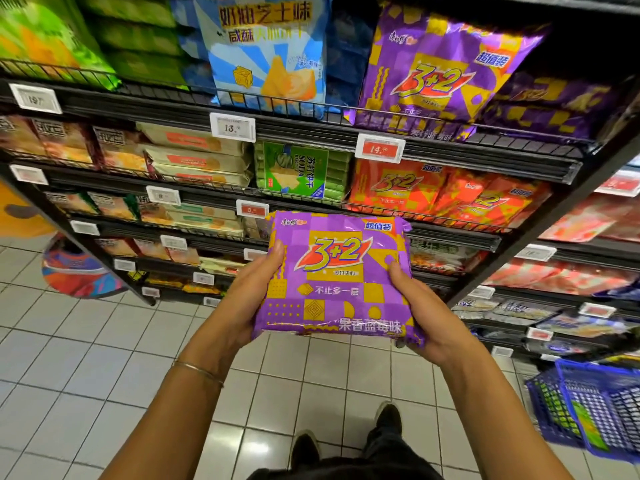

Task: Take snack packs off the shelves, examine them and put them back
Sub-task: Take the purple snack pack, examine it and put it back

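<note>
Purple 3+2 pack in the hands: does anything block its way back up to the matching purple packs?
Nothing visible blocks it. The left hand and right hand hold the purple pack in open air. Only a low wire rail edges the shelf of matching purple packs.

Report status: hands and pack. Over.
Left hand and right hand both grip purple snack pack, front showing. Matching purple packs on top shelf. Nothing between.

I'm in a supermarket snack aisle: black shelves (304, 131) packed with biscuit packs (440, 84), each rail carrying price tags (232, 128) (one red tag (380, 149) reads 14). A blue shopping basket (595, 407) sits on the white tiled floor (86, 341).
</note>
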